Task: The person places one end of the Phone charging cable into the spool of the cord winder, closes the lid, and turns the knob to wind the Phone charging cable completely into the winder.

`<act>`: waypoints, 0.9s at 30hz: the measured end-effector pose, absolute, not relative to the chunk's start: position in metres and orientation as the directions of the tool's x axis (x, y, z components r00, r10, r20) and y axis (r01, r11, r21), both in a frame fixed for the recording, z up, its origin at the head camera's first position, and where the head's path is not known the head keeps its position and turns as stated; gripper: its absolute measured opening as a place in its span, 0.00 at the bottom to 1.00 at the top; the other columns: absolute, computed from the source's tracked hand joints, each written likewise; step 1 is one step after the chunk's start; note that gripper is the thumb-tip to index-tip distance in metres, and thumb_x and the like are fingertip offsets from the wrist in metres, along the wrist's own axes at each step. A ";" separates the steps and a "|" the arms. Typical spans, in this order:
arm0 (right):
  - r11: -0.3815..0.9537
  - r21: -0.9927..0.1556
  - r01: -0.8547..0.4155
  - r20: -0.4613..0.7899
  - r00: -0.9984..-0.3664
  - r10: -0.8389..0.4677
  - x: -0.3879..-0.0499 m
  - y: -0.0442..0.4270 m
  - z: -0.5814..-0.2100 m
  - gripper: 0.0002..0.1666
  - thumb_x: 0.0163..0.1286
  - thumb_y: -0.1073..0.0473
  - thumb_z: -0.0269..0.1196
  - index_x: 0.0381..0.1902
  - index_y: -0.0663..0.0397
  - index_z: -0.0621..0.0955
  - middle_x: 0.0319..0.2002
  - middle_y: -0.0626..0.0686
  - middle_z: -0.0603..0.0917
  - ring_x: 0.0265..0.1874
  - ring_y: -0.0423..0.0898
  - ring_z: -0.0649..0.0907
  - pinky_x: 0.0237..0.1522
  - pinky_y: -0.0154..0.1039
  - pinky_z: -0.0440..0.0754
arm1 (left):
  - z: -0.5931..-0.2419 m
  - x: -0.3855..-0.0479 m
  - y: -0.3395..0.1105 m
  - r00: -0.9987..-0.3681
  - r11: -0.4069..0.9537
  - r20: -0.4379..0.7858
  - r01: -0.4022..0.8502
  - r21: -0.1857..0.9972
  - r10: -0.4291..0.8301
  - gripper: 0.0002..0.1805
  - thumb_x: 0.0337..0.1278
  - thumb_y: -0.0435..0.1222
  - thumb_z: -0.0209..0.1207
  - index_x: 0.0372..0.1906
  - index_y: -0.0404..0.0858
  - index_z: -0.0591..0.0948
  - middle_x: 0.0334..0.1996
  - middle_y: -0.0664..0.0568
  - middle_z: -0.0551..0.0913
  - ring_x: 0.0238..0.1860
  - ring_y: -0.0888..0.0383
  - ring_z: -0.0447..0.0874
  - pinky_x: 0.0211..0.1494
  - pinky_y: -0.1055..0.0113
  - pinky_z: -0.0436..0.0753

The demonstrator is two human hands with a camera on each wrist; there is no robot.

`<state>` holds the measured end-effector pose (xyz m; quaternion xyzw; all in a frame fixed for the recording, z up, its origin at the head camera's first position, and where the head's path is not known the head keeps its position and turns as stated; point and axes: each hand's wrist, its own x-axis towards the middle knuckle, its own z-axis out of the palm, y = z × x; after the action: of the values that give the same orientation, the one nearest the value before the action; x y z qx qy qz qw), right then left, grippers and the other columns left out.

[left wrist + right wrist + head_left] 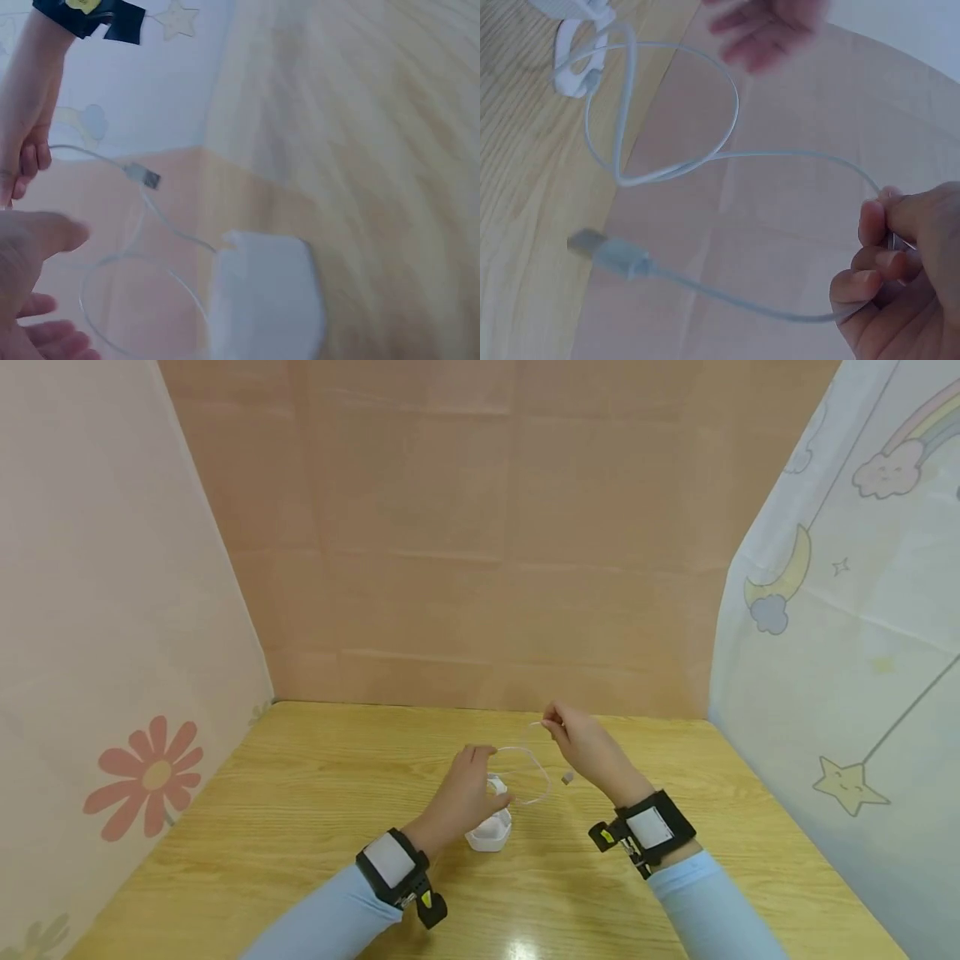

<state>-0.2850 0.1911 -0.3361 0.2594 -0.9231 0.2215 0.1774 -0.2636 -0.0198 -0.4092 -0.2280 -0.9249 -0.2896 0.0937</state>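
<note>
A white USB cable (765,154) is pinched between the thumb and fingers of my right hand (588,752), raised above the table. Its metal-tipped USB plug (619,255) dangles from a short length below that hand. The rest of the cable loops loosely toward a small white angular device (490,837), which stands on the table with a white ring-shaped part (571,67) at its far side. My left hand (467,793) hovers over the device and beside the loop, thumb and fingers spread apart. Nothing shows between them in the left wrist view.
The wood-grain table (315,802) ends at a tan backdrop (420,568). A white flower-print sheet (90,610) borders the left side, and a sheet with stars and clouds (840,693) borders the right. Each wrist wears a black camera strap (393,868).
</note>
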 end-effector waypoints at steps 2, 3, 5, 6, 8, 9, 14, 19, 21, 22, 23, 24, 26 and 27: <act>0.753 -0.317 -0.576 0.464 -0.787 -0.407 -0.283 0.188 -0.333 0.04 0.74 0.62 0.55 0.40 0.58 0.74 0.27 0.50 0.75 0.21 0.40 0.70 0.25 0.34 0.71 | -0.397 -0.267 -0.010 -0.849 0.697 0.391 0.520 0.494 0.356 0.36 0.60 0.45 0.64 0.68 0.34 0.64 0.61 0.42 0.70 0.61 0.46 0.70 0.60 0.55 0.76; 0.746 -0.315 -0.587 0.475 -0.778 -0.411 -0.283 0.187 -0.332 0.04 0.73 0.62 0.55 0.40 0.58 0.74 0.27 0.51 0.76 0.22 0.40 0.71 0.25 0.34 0.71 | -0.391 -0.269 -0.005 -0.836 0.677 0.419 0.539 0.501 0.355 0.34 0.62 0.43 0.62 0.68 0.34 0.64 0.63 0.41 0.69 0.63 0.45 0.69 0.61 0.54 0.75; 0.731 -0.309 -0.609 0.496 -0.759 -0.422 -0.282 0.185 -0.330 0.03 0.73 0.63 0.56 0.40 0.59 0.74 0.28 0.53 0.78 0.23 0.40 0.72 0.26 0.34 0.73 | -0.381 -0.277 0.004 -0.814 0.633 0.455 0.572 0.521 0.361 0.27 0.67 0.40 0.57 0.66 0.35 0.67 0.62 0.42 0.71 0.63 0.46 0.70 0.61 0.54 0.74; 0.724 -0.310 -0.616 0.504 -0.752 -0.424 -0.281 0.185 -0.329 0.03 0.73 0.64 0.56 0.40 0.59 0.74 0.29 0.54 0.78 0.24 0.40 0.72 0.27 0.34 0.73 | -0.378 -0.281 0.008 -0.807 0.617 0.465 0.583 0.530 0.363 0.23 0.68 0.38 0.56 0.64 0.35 0.70 0.60 0.43 0.73 0.61 0.47 0.71 0.60 0.55 0.75; 0.714 -0.312 -0.627 0.517 -0.742 -0.426 -0.280 0.184 -0.329 0.04 0.73 0.63 0.56 0.40 0.59 0.73 0.29 0.55 0.79 0.24 0.40 0.72 0.27 0.34 0.73 | -0.373 -0.289 0.013 -0.806 0.600 0.466 0.586 0.545 0.364 0.15 0.70 0.37 0.53 0.56 0.36 0.76 0.54 0.46 0.78 0.54 0.51 0.76 0.54 0.60 0.78; 0.709 -0.314 -0.631 0.526 -0.737 -0.424 -0.280 0.183 -0.328 0.04 0.73 0.63 0.55 0.40 0.60 0.73 0.29 0.54 0.78 0.24 0.40 0.72 0.27 0.34 0.73 | -0.372 -0.294 0.013 -0.808 0.597 0.464 0.583 0.551 0.362 0.12 0.71 0.37 0.52 0.51 0.37 0.78 0.50 0.47 0.80 0.50 0.53 0.78 0.49 0.63 0.78; 0.712 -0.322 -0.624 0.565 -0.730 -0.384 -0.282 0.187 -0.330 0.03 0.72 0.64 0.56 0.40 0.59 0.73 0.28 0.52 0.76 0.23 0.40 0.71 0.26 0.34 0.71 | -0.373 -0.311 0.000 -0.831 0.635 0.440 0.548 0.545 0.340 0.10 0.72 0.39 0.50 0.39 0.38 0.78 0.33 0.52 0.82 0.31 0.61 0.78 0.31 0.72 0.74; 0.715 -0.337 -0.612 0.568 -0.738 -0.364 -0.284 0.197 -0.334 0.03 0.73 0.63 0.55 0.39 0.59 0.72 0.27 0.53 0.75 0.23 0.41 0.70 0.26 0.34 0.70 | -0.371 -0.316 -0.030 -0.849 0.691 0.432 0.509 0.513 0.305 0.10 0.72 0.38 0.50 0.39 0.37 0.78 0.29 0.53 0.79 0.29 0.62 0.75 0.32 0.69 0.75; 0.718 -0.352 -0.601 0.560 -0.750 -0.352 -0.285 0.202 -0.335 0.03 0.73 0.63 0.55 0.39 0.58 0.73 0.28 0.53 0.75 0.24 0.42 0.70 0.26 0.34 0.70 | -0.370 -0.317 -0.042 -0.845 0.710 0.442 0.507 0.488 0.300 0.10 0.72 0.37 0.50 0.39 0.36 0.77 0.28 0.53 0.77 0.28 0.62 0.73 0.33 0.68 0.75; 0.720 -0.361 -0.593 0.554 -0.757 -0.346 -0.286 0.205 -0.336 0.03 0.73 0.63 0.55 0.40 0.58 0.72 0.28 0.53 0.75 0.24 0.42 0.70 0.26 0.35 0.70 | -0.369 -0.317 -0.048 -0.838 0.719 0.454 0.514 0.468 0.303 0.09 0.72 0.37 0.50 0.38 0.36 0.77 0.28 0.53 0.77 0.28 0.61 0.73 0.33 0.68 0.75; 0.721 -0.366 -0.589 0.550 -0.762 -0.343 -0.286 0.207 -0.337 0.03 0.73 0.63 0.55 0.40 0.57 0.73 0.28 0.54 0.76 0.24 0.42 0.70 0.27 0.35 0.70 | -0.367 -0.317 -0.053 -0.828 0.729 0.468 0.521 0.444 0.307 0.08 0.72 0.37 0.51 0.38 0.37 0.77 0.28 0.53 0.77 0.27 0.61 0.73 0.32 0.67 0.75; 0.722 -0.373 -0.583 0.543 -0.768 -0.340 -0.287 0.209 -0.337 0.03 0.73 0.63 0.54 0.40 0.57 0.73 0.28 0.53 0.75 0.24 0.42 0.70 0.27 0.35 0.70 | -0.366 -0.317 -0.058 -0.813 0.742 0.489 0.533 0.406 0.317 0.08 0.71 0.36 0.52 0.38 0.36 0.77 0.27 0.52 0.76 0.27 0.60 0.73 0.32 0.67 0.75; 0.725 -0.384 -0.572 0.531 -0.779 -0.334 -0.288 0.213 -0.338 0.03 0.73 0.63 0.54 0.40 0.57 0.73 0.29 0.53 0.75 0.24 0.43 0.70 0.28 0.35 0.70 | -0.365 -0.317 -0.067 -0.764 0.789 0.544 0.551 0.272 0.346 0.07 0.69 0.36 0.54 0.37 0.36 0.79 0.27 0.52 0.78 0.26 0.59 0.75 0.31 0.65 0.77; 0.725 -0.388 -0.569 0.525 -0.783 -0.334 -0.288 0.215 -0.339 0.03 0.74 0.63 0.54 0.41 0.57 0.73 0.29 0.52 0.75 0.24 0.43 0.70 0.28 0.36 0.70 | -0.366 -0.317 -0.071 -0.738 0.815 0.569 0.548 0.190 0.364 0.07 0.68 0.36 0.56 0.35 0.36 0.80 0.26 0.51 0.78 0.25 0.58 0.76 0.31 0.65 0.78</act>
<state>-0.2883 0.2150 -0.3388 0.2498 -0.9035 0.2741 0.2147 -0.3166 -0.0706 -0.3658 -0.2489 -0.9155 -0.1751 0.2630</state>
